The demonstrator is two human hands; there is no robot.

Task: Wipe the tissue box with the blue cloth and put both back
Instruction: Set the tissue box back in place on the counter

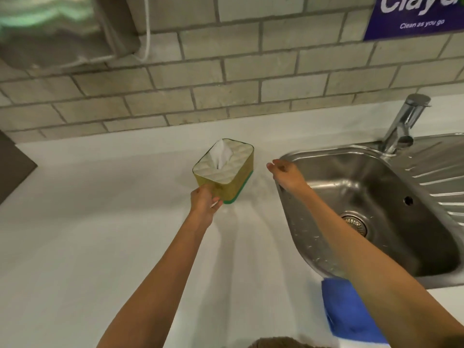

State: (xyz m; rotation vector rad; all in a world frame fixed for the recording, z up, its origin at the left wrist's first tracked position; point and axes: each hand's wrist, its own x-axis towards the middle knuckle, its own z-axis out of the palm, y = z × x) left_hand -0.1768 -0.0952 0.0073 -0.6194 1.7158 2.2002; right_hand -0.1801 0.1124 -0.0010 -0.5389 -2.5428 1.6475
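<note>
The tissue box [232,169] is yellow-green with a white patterned top, a green base and a white tissue sticking up. It stands near the back of the white counter [100,222]. My left hand [204,200] grips its near left corner. To the right of the box my right hand [287,173] hovers empty, fingers loosely apart, above the sink's left rim. The blue cloth [346,312] lies flat on the counter near the front edge, partly hidden under my right forearm.
A steel sink [364,197] with a drain and a chrome tap [404,124] fills the right side. Behind the counter rises a grey tiled wall [226,71]. A metal dispenser [57,28] hangs at upper left, and a blue sign [414,16] at upper right.
</note>
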